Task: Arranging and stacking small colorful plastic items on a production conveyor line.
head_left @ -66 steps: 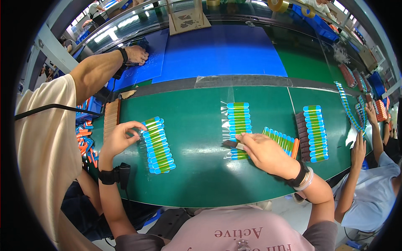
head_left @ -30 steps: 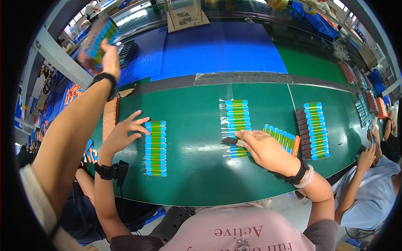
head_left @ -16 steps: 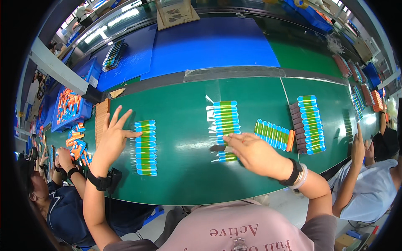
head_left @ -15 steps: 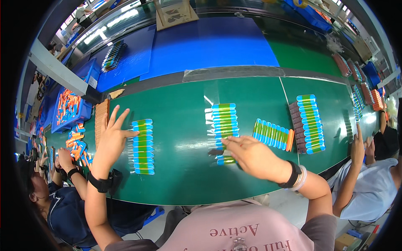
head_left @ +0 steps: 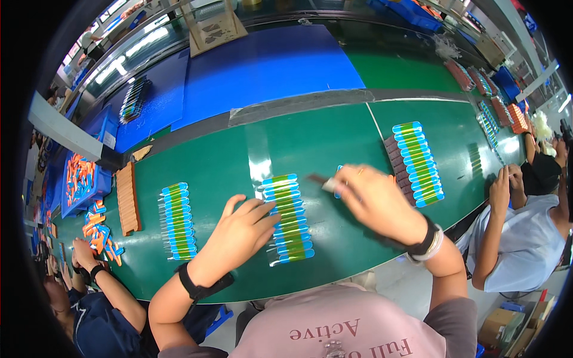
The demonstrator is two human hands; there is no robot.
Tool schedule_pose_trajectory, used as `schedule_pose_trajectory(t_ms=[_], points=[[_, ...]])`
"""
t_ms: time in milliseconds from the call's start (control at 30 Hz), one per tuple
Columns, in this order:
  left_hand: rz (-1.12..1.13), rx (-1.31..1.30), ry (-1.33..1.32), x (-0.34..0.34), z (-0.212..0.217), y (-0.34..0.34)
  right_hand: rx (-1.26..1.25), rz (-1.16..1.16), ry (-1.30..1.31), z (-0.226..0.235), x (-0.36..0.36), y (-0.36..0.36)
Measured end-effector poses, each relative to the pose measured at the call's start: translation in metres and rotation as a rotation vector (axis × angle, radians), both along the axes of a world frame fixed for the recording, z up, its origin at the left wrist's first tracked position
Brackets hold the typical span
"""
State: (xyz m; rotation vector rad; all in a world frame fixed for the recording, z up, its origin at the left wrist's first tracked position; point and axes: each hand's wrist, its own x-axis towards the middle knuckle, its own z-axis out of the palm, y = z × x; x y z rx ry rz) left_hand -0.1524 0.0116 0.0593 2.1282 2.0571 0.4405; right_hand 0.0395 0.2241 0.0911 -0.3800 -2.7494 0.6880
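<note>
A middle row of blue sticks (head_left: pixel 289 221), rounded at the ends and banded green, lies flat with thin pale tips along its left side. My left hand (head_left: pixel 242 232) is at this row's left edge, fingers apart and loosely bent, fingertips touching or just over it. To the right of the row, my right hand (head_left: pixel 370 194), slightly blurred, pinches a small dark brown piece (head_left: pixel 316 178) with a pale end. Under this hand a shorter row of similar sticks is mostly hidden. Farther left lies another row of banded sticks (head_left: pixel 178 221).
On the right, a banded row (head_left: pixel 421 164) adjoins brown blocks (head_left: pixel 399 164). At left are an orange ribbed row (head_left: pixel 127 200), loose orange and blue pieces (head_left: pixel 98 230) and a filled blue bin (head_left: pixel 89 197). Co-workers sit at both sides. Blue sheets (head_left: pixel 268 65) cover the far side.
My left hand has gone from the left row to the middle row. My right hand has lifted off the middle row's near end and shifted right with the brown piece. The view has shifted.
</note>
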Motion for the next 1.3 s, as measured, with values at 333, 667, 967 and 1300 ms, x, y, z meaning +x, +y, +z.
schedule_pose_trajectory(t_ms=[333, 667, 967, 1300], points=[[-0.037, 0.001, 0.138, 0.023, -0.001, -0.012, 0.462, 0.069, -0.111, -0.018, -0.014, 0.033], [-0.05, -0.032, -0.058, 0.017, -0.011, -0.009, 0.413, 0.179, -0.307, -0.008, -0.009, 0.037], [-0.005, 0.015, -0.079, 0.018, -0.017, -0.01, -0.663, 0.07, -0.169, 0.017, -0.084, 0.027], [0.035, -0.004, 0.006, 0.029, -0.028, -0.01, -0.284, 0.421, -0.361, -0.009, -0.115, 0.02]])
